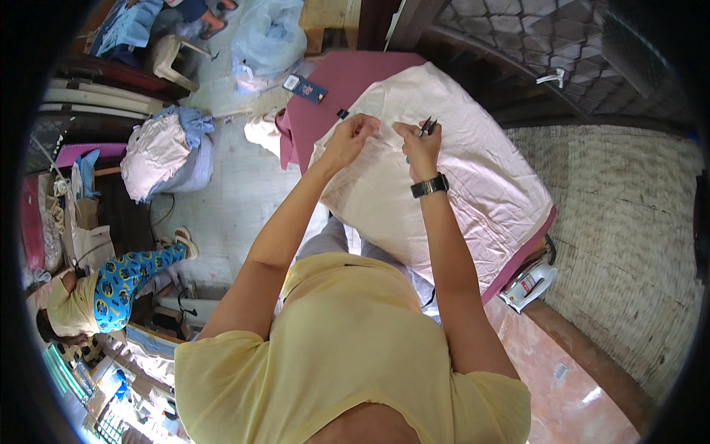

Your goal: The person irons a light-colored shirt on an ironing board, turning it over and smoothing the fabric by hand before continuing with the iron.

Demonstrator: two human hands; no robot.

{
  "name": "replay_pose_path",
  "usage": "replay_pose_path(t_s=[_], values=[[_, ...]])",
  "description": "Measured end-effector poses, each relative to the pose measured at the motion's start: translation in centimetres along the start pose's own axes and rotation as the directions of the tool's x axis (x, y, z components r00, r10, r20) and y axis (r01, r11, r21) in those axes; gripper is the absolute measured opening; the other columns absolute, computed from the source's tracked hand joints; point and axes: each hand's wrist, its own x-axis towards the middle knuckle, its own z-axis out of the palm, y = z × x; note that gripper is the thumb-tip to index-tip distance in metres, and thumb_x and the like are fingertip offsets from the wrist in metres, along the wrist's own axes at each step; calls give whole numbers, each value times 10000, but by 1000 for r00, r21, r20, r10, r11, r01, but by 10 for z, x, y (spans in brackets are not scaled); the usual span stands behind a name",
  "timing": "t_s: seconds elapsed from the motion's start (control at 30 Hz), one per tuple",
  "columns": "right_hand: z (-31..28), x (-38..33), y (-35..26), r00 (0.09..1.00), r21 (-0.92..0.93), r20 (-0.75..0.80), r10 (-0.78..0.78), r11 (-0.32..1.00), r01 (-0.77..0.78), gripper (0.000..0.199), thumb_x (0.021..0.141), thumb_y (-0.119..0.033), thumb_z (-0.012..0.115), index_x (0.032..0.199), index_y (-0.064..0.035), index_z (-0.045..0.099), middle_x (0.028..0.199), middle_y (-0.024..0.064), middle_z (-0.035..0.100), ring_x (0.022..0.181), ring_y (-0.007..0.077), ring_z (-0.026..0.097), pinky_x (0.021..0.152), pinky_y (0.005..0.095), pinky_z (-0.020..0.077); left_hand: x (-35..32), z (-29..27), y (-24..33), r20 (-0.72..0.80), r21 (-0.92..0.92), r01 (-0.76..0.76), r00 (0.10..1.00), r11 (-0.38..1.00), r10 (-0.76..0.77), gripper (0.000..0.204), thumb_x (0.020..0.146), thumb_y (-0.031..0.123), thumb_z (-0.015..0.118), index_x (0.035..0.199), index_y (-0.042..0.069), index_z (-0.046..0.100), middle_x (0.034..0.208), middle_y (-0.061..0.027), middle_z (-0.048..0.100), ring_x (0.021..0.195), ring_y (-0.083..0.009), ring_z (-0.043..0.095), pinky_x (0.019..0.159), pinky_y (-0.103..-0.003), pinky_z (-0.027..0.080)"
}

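A pale cream-pink garment (pixel 473 185) lies spread over a board with a maroon cover (pixel 355 70) in front of me. My left hand (pixel 353 140) is above the garment's far left part, thumb and fingertips pinched together. Whatever may be between those fingertips is too small to make out. To its right, my right hand (pixel 421 148) holds small dark thread snips (pixel 428 127) in its curled fingers, the blades pointing away from me. A gap separates the two hands. On the maroon cover by my left hand lies a small black clip-like piece (pixel 342 114).
A dark blue card or booklet (pixel 305 89) lies at the cover's far left. An iron (pixel 529 287) stands beside the board's near right corner. Bundled cloth (pixel 166 152) and a clear plastic bag (pixel 268 41) sit on the floor to the left. Another person (pixel 111 296) works at lower left.
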Motion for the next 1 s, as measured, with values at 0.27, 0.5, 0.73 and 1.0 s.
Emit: replay_pose_path(t_s=[0.27, 0.5, 0.73, 1.0], values=[[18, -16, -38, 911, -169, -22, -412, 899, 403, 462, 787, -28, 781, 1066, -35, 413, 868, 72, 643, 804, 118, 589, 706, 265, 497, 29, 8, 35, 121, -152, -78, 988, 985, 97, 158, 1000, 108, 615, 1064, -36, 623, 970, -28, 661, 924, -95, 628, 862, -257, 523], [23, -17, -79, 844, -121, 28, -536, 836, 535, 348, 821, -56, 770, 1001, -43, 473, 885, 82, 703, 783, 98, 587, 730, 259, 483, 40, 3, 96, 156, -101, -187, 967, 977, 201, 138, 984, 73, 628, 1059, -43, 617, 983, -59, 658, 916, -110, 629, 828, -290, 531], [28, -17, -145, 959, 264, 274, -72, 964, -3, 125, 926, -108, 683, 1007, -45, 611, 957, 92, 710, 474, 3, 342, 438, 193, 259, 68, -20, 173, 236, 492, -812, 472, 314, 850, 187, 796, 26, 734, 953, 23, 632, 940, -119, 616, 854, -296, 624, 716, -365, 501], [48, -6, -179, 936, 335, 351, -19, 936, -107, 128, 941, -90, 666, 1031, 1, 662, 998, 104, 717, 470, 0, 317, 433, 191, 257, 99, -37, 196, 273, 579, -813, 260, 58, 926, 361, 712, 12, 789, 1019, 51, 604, 983, -88, 625, 860, -294, 623, 700, -395, 485]])
